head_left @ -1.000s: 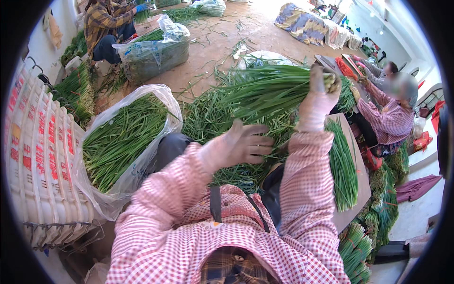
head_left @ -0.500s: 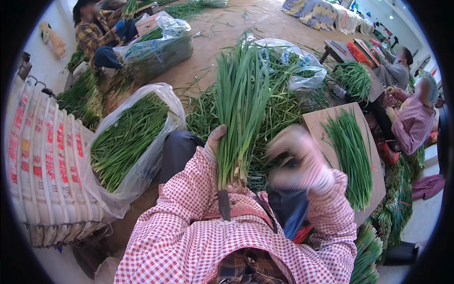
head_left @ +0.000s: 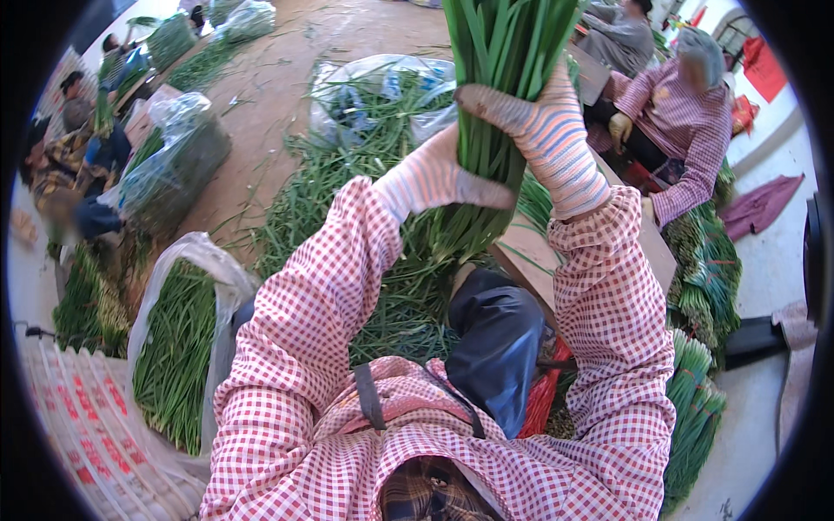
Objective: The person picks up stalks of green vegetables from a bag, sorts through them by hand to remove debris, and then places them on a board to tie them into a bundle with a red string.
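My left hand [head_left: 439,182], in a striped glove, grips a bundle of long flat green leaves [head_left: 504,48] low down on its left side. My right hand [head_left: 556,130], gloved alike, holds it higher on the right. The bundle stands upright, its top cut off by the frame's edge. Beneath is a loose heap of leaves [head_left: 391,313]. A board [head_left: 524,252] with more leaves lies by my right arm, partly hidden. Left of me, an open plastic bag [head_left: 174,356] holds cut leaves.
A co-worker in a checked top [head_left: 695,148] sits at the right, others [head_left: 65,165] at the left. Filled bags [head_left: 182,182] stand on the floor. A white ribbed container [head_left: 78,417] is at lower left; tied bundles [head_left: 691,425] lie at lower right.
The bundle has risen from near my lap to high in front of me. My right hand has moved up and now grips it alongside my left. The view has shifted.
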`<state>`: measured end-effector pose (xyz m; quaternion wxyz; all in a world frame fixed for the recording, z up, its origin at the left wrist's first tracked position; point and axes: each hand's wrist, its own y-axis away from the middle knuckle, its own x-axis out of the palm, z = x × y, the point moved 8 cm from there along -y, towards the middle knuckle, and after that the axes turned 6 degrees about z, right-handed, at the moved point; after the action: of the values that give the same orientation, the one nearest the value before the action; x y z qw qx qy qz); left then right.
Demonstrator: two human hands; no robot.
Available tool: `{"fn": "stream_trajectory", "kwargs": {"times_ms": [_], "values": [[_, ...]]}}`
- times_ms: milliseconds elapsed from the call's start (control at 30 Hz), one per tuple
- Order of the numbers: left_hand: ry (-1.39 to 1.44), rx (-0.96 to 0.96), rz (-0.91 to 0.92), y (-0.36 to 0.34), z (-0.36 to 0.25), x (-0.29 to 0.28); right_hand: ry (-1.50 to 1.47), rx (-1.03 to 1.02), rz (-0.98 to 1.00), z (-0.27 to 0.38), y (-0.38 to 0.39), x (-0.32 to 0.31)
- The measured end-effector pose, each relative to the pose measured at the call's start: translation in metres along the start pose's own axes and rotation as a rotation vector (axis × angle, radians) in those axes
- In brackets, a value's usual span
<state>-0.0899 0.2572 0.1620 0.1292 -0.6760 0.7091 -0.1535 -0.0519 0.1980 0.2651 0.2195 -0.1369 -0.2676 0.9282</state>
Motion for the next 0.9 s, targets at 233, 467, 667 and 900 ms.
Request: {"fn": "stream_trajectory", "kwargs": {"times_ms": [233,467,667,900], "values": [[0.98,-0.406,-0.025,-0.062,0.104,0.011,0.135,0.153,0.052,-0.094,0.032,-0.069],[-0.476,-0.141,-0.088,-0.014,0.056,-0.019,0.266,0.175,-0.134,-0.055,0.009,-0.031],[-0.192,-0.312,-0.273,0.118,0.067,-0.016,-0.219,0.11,-0.203,0.0,-0.021,0.001],[-0.355,-0.535,-0.567,0.208,0.063,-0.046,-0.224,0.116,-0.284,0.032,-0.028,0.059]]}}
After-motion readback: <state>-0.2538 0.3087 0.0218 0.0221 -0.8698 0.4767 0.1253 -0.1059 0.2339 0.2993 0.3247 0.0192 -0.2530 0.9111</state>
